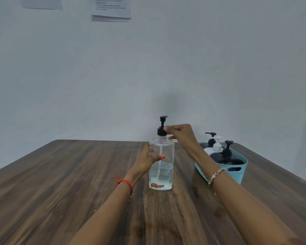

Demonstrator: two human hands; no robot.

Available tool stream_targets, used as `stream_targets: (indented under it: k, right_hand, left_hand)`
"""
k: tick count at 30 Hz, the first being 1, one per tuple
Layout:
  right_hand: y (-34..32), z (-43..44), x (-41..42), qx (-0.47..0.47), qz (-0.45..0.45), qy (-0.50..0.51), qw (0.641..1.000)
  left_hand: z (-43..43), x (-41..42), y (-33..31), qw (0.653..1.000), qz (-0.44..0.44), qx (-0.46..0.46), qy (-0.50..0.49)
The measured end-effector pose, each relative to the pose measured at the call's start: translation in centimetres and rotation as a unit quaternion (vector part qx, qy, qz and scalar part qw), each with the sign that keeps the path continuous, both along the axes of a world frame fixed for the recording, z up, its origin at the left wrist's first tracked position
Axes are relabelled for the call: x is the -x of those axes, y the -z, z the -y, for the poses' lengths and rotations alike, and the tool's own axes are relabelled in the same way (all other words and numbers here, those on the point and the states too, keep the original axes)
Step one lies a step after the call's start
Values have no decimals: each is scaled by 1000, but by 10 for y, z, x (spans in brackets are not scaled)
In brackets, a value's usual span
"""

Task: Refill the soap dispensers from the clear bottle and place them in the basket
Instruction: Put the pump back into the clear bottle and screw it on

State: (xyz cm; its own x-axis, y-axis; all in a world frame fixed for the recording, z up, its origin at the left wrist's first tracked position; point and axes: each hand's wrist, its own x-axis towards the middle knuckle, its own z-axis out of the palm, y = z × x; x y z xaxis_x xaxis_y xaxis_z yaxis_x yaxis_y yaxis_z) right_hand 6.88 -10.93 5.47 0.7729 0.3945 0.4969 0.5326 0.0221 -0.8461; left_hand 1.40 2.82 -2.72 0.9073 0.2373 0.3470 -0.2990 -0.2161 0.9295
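Head view, near to far. Table: wood grain. Clear bottle: upright at table centre, long axis vertical, liquid low. Left hand: fingers clamped round the bottle's body, steadying it. Right hand: nearer the top, fingers pinched on the black pump collar, apparently to turn it. Basket: right of the bottle, holds three dispensers; their lower parts hidden. Wall papers: cut off, text illegible.
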Motion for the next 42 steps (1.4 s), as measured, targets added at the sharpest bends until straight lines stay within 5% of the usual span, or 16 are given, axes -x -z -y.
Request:
stream_targets:
  k: [6, 13, 16, 22, 35, 42]
  right_hand:
    - [1, -4, 8, -105, -63, 15, 992]
    - [6, -17, 15, -20, -46, 14, 999]
    - [7, -15, 13, -12, -31, 59, 998]
    - [5, -13, 14, -43, -37, -12, 998]
    - [8, -41, 13, 62, 76, 128, 987]
    - [6, -23, 6, -1, -47, -28, 999]
  left_hand:
    - [-5, 6, -2, 1000, -6, -15, -2]
    - [-7, 5, 2, 1000, -7, -12, -2]
    - [-6, 5, 2, 1000, -10, -23, 5]
    - [-10, -3, 7, 999, -23, -30, -9]
    - [-13, -7, 12, 999, -34, -29, -15]
    - [-17, -11, 15, 999, -27, -23, -6]
